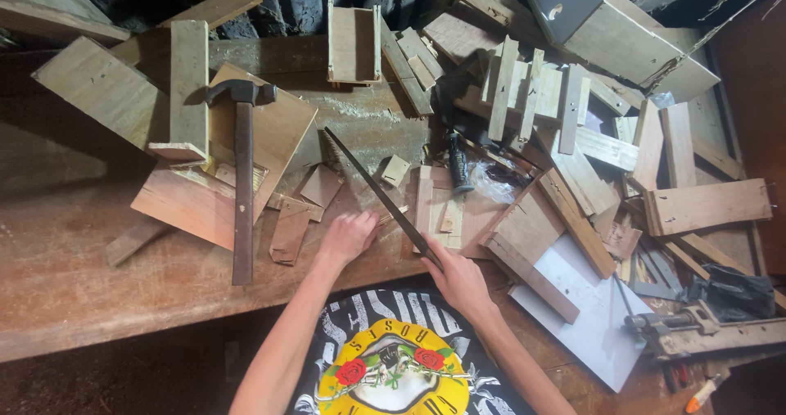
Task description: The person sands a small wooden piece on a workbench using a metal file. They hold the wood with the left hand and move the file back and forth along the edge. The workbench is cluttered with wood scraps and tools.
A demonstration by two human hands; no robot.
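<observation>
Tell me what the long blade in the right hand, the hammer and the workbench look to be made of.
Blade: dark dull metal, apparently a saw; thin, straight, unpolished.
Hammer: blackish metal head on a brown wooden handle, grain faintly visible.
Workbench: bare reddish-brown wood, worn and dusty, seemingly unvarnished.

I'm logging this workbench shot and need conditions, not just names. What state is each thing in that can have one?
Left hand: open, flat on the bench beside wood scraps.
Right hand: closed on the handsaw's grip.
Handsaw: held, blade slanting up and away over the bench.
Hammer: lying unheld, head resting on a board.
Small wooden box: open, nothing visible inside.
Clamp: lying at the bench's right end.
</observation>
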